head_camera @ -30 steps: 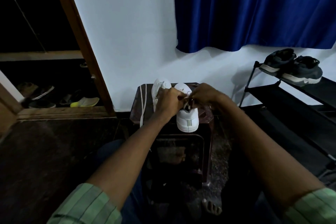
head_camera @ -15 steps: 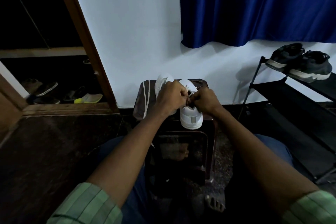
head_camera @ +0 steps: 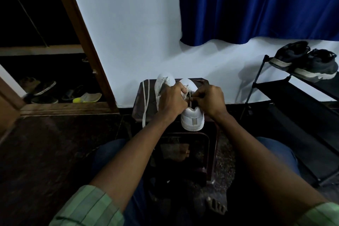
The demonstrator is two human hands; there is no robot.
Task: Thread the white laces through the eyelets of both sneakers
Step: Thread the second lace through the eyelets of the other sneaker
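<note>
Head view, one frame. Both hands work over the near white sneaker (head_camera: 192,119), which sits heel toward the person on a dark stool (head_camera: 201,81).

Left hand (head_camera: 171,102): fingers curled, thumb forward, gripping the sneaker at its left upper edge near the eyelets. Whether it also pinches lace cannot be told; the fingertips are hidden behind the knuckles.

Right hand (head_camera: 211,100): fingers curled, pinching a strand of white lace (head_camera: 189,97) just at the tongue opening. The strand runs between the two hands, which are close together, almost touching, directly above the shoe's throat. The heel of this sneaker shows below and between the wrists; its toe shows just beyond the knuckles.

Second white sneaker (head_camera: 163,83): just beyond and left of the left hand, tipped on its side, partly covered by that hand. Lacing state not readable.

Loose white lace (head_camera: 145,102): further left of the left hand, lying along the stool top, its near end hanging over the front edge. Apart from both hands.

Surroundings: black shoe rack (head_camera: 286,93) well to the right of the right hand, carrying a pair of dark sneakers (head_camera: 304,60). Blue curtain (head_camera: 256,5) above and beyond the hands. Assorted footwear (head_camera: 60,93) on the floor far left, past a wooden door frame (head_camera: 82,38). Green striped sleeves at both forearms.
</note>
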